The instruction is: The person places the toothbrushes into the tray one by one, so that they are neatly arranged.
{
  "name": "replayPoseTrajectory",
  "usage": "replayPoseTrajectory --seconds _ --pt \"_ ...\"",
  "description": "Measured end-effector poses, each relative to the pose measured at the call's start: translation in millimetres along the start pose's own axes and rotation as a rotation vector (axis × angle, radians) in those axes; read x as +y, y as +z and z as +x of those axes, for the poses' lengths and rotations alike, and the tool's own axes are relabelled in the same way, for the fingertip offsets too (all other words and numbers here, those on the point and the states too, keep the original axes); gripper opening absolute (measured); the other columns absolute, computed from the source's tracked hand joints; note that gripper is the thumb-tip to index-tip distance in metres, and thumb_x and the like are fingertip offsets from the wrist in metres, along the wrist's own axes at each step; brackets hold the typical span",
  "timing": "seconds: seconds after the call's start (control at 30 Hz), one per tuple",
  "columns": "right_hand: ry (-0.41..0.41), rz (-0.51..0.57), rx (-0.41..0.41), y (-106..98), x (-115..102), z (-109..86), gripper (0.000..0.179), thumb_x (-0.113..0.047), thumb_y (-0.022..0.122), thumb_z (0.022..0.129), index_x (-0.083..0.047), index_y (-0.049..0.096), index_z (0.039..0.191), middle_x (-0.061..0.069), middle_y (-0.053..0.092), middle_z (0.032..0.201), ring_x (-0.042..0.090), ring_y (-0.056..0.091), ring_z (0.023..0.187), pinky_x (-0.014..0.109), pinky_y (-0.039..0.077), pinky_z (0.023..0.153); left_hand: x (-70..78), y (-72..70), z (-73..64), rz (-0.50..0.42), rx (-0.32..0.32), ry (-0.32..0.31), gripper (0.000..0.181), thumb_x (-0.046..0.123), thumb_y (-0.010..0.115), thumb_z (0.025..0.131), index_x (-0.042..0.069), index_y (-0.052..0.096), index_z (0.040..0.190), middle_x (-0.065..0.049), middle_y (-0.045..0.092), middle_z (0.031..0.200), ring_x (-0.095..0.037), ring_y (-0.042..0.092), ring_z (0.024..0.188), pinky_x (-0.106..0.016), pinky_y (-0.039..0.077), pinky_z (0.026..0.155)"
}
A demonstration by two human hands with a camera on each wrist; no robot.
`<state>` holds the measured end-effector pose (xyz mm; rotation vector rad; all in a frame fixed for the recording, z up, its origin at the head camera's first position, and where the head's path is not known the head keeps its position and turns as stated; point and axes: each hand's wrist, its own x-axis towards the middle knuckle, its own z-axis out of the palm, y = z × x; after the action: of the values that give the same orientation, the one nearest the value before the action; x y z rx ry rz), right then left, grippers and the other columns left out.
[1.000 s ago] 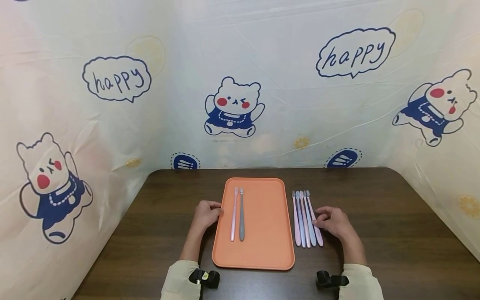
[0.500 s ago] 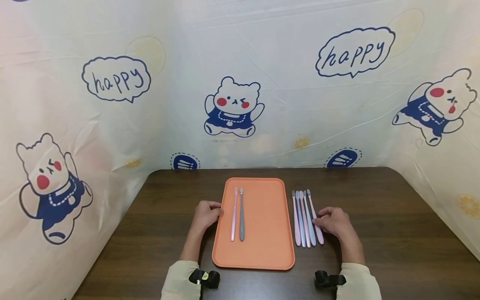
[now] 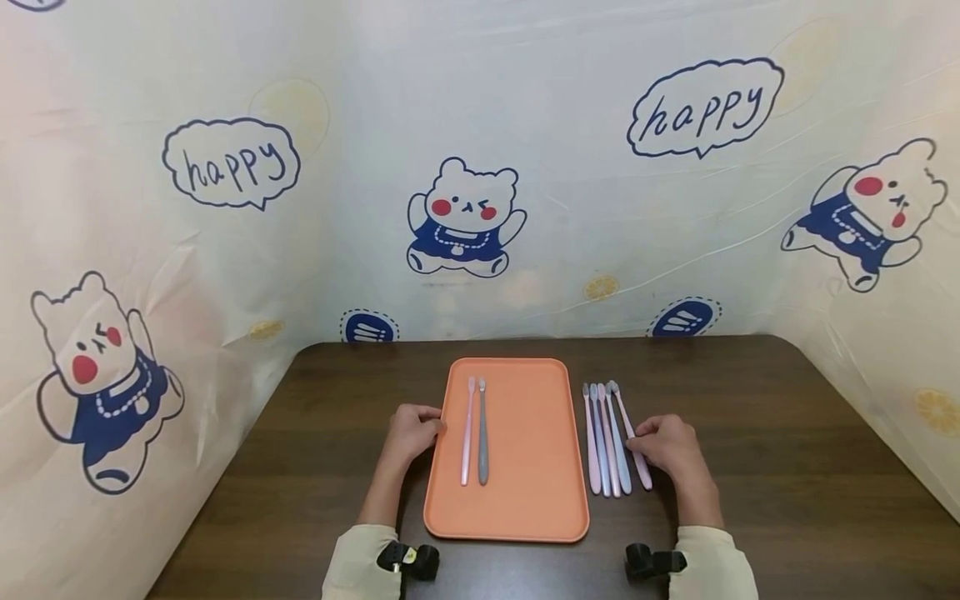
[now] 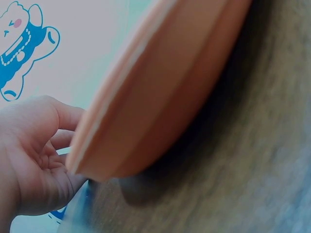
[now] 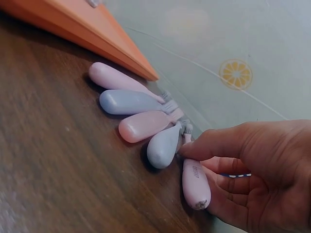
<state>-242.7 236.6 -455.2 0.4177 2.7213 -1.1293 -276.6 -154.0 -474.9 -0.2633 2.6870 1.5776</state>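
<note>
In the head view, my left hand [image 3: 412, 427] is at the left edge of an orange tray [image 3: 532, 500]. The left wrist view shows its fingers gripping the tray's rim [image 4: 121, 121]. A pink toothbrush [image 3: 467, 442] and a grey toothbrush [image 3: 483, 442] lie side by side in the tray. My right hand [image 3: 670, 442] pinches a pink toothbrush [image 5: 195, 182] between thumb and fingers, near the top of its handle. This brush slants, its head against the neighbouring blue toothbrush [image 5: 164, 148]. Pink and blue toothbrushes [image 3: 603, 450] make up the rest of the row beside the tray.
A dark brown wooden table [image 3: 315, 517] lies under everything. Behind it hangs a pale sheet [image 3: 570, 167] printed with cartoon bears and lettering. Black wrist cameras [image 3: 654, 563] sit on both sleeves.
The outermost pink toothbrush has tilted more, its handle end swinging right while its head comes back to the neighbouring brush. The right forearm has shifted slightly left. The left hand and tray stay put.
</note>
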Motion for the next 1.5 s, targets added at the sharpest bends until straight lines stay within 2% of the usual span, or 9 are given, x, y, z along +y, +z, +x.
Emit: replayPoseTrajectory --seconds 0.6,1.0,1.27,1.5 --pt "0.008 -0.053 -0.009 0 -2 -4.6 0.022 -0.02 0.071 0.089 0.001 0.073 0.091 0.013 0.065 0.083 0.023 0.06 0.074 0.03 0.047 0.062 0.8 -1.2 -3.0 -0.01 0.001 0.004 0.027 0.002 0.065 0.084 -0.006 0.076 0.107 -0.022 0.076 0.101 -0.016 0.072 0.075 -0.03 0.061 0.066" --pt "-0.053 0.008 -0.01 -6 4 -2.8 0.02 -0.017 0.069 0.085 0.003 0.072 0.09 0.004 0.064 0.07 0.015 0.06 0.067 0.026 0.047 0.058 -0.4 -1.3 -1.9 -0.006 0.005 0.006 0.027 0.002 0.065 0.083 -0.006 0.076 0.107 -0.022 0.077 0.099 -0.015 0.072 0.074 -0.03 0.061 0.066" --pt "-0.065 0.067 -0.021 -8 3 -2.2 0.022 -0.012 0.07 0.086 0.007 0.072 0.096 0.005 0.066 0.075 0.012 0.061 0.066 0.024 0.051 0.059 0.0 -1.0 -1.9 -0.004 0.003 0.011 0.027 0.002 0.065 0.083 -0.006 0.076 0.107 -0.021 0.077 0.098 -0.015 0.072 0.074 -0.029 0.06 0.065" --pt "-0.085 0.091 -0.027 -11 -1 -4.8 0.024 -0.009 0.071 0.087 0.01 0.071 0.101 0.011 0.07 0.082 0.012 0.063 0.068 0.026 0.055 0.061 0.1 -1.0 -2.7 0.001 0.007 0.013 0.028 0.003 0.066 0.083 -0.005 0.077 0.107 -0.021 0.077 0.098 -0.014 0.071 0.073 -0.029 0.06 0.065"
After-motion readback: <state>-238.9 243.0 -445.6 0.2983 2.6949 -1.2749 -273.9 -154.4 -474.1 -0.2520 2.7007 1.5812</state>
